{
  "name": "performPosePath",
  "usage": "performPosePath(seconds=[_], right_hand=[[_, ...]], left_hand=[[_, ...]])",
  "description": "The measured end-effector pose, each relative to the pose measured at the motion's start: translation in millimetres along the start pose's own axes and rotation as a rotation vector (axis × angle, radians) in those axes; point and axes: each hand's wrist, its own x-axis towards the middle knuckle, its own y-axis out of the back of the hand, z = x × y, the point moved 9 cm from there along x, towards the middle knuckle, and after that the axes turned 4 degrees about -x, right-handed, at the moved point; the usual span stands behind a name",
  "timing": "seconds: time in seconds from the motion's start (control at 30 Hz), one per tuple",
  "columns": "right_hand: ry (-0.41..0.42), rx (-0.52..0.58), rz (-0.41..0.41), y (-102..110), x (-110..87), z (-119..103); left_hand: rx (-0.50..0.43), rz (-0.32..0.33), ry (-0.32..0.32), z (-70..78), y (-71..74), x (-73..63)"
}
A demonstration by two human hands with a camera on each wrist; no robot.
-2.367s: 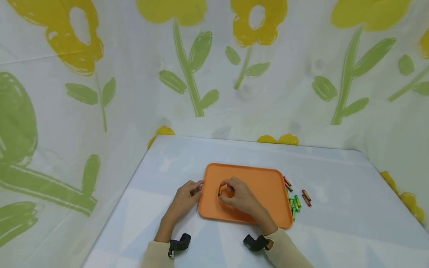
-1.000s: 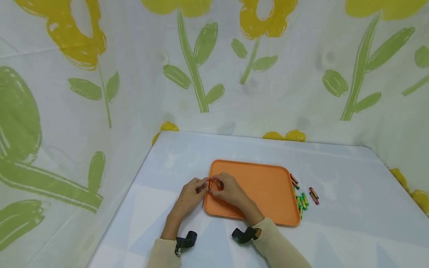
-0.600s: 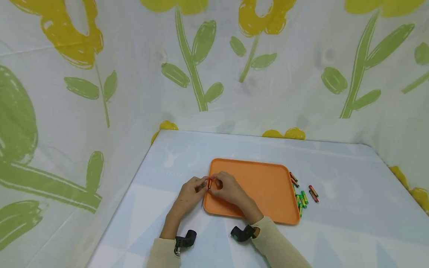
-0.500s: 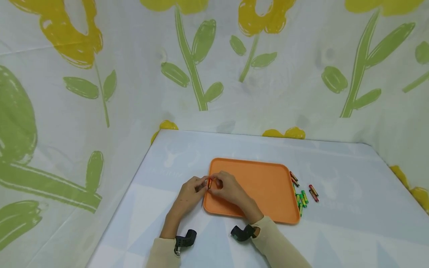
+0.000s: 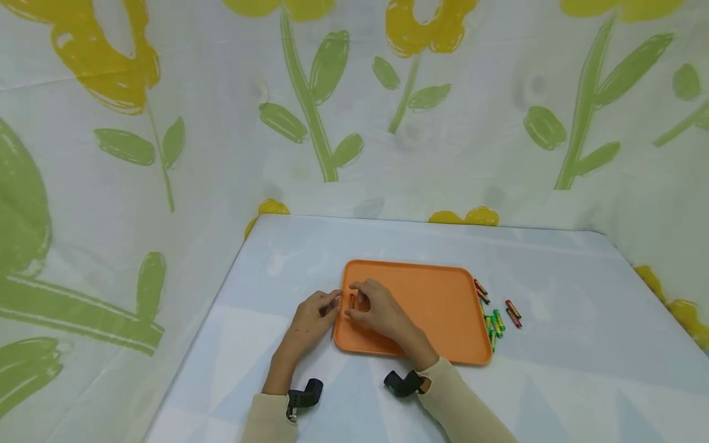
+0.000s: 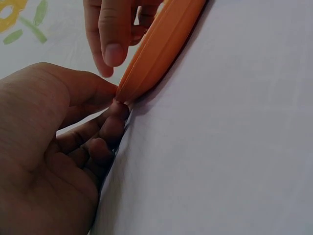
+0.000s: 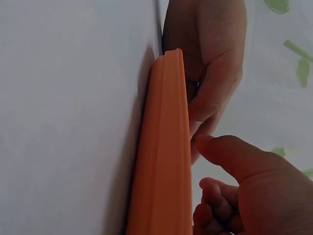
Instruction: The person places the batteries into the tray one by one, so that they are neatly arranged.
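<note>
In the head view a red-and-black battery [image 5: 351, 301] lies on the orange tray [image 5: 415, 307] near its left side. My right hand [image 5: 382, 311] is around it, with thumb and forefinger spread apart on either side and a gap to the battery. At the tray's left rim my left hand [image 5: 311, 320] holds the edge, its fingers curled. The left wrist view shows that hand's thumb [image 6: 93, 88] against the tray rim [image 6: 161, 49], the other fingertips lower beside it. From the right wrist view, the tray's side wall hides the battery.
Right of the tray lie several green batteries [image 5: 493, 323]. Red batteries [image 5: 513, 314] lie farther right, and others [image 5: 481, 291] are by the tray's upper right edge. A pale patterned cloth covers the table [image 5: 570, 344]; a flowered curtain [image 5: 476, 123] hangs behind.
My right hand has carried the battery left across the tray, set it near the left side, and just now parted its fingers from it. My left hand stays at the left rim.
</note>
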Motion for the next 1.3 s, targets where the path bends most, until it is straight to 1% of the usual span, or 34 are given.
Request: performPosePath(seconds=[0.17, 0.27, 0.33, 0.53, 0.57, 0.73, 0.93, 1.07, 1.17, 1.3], right_hand=[[0.058, -0.037, 0.019, 12, -7.2, -11], [0.087, -0.065, 0.027, 19, -14.3, -15], [0.102, -0.085, 0.028, 25, -20.0, -18], [0.100, -0.128, 0.029, 51, -38.5, -17], [0.094, -0.128, 0.034, 55, -41.4, -15], [0.090, -0.136, 0.068, 73, -58.2, -5], [0.046, -0.149, 0.055, 85, -78.5, 14], [0.086, -0.146, 0.083, 96, -89.5, 23], [0.120, -0.153, 0.117, 108, -98.7, 31], [0.126, -0.190, 0.158, 128, -112.6, 46]], left_hand=[[0.005, 0.005, -0.004, -1.6, 0.9, -0.1], [0.010, 0.012, -0.022, -1.8, 1.4, 0.6], [0.008, 0.017, -0.020, -1.5, 2.1, 1.1], [0.020, 0.028, -0.011, -1.5, 1.8, 2.6], [0.024, 0.028, -0.015, -1.8, 1.4, 2.9], [0.018, 0.014, 0.011, -4.3, -1.3, 4.1], [0.019, 0.007, 0.002, -4.2, -2.6, 3.5], [0.004, 0.012, 0.027, -6.9, -1.5, 1.9], [-0.001, 0.010, 0.032, -6.8, -1.9, 2.0], [-0.002, 0.006, 0.032, -5.3, -3.3, 2.2]])
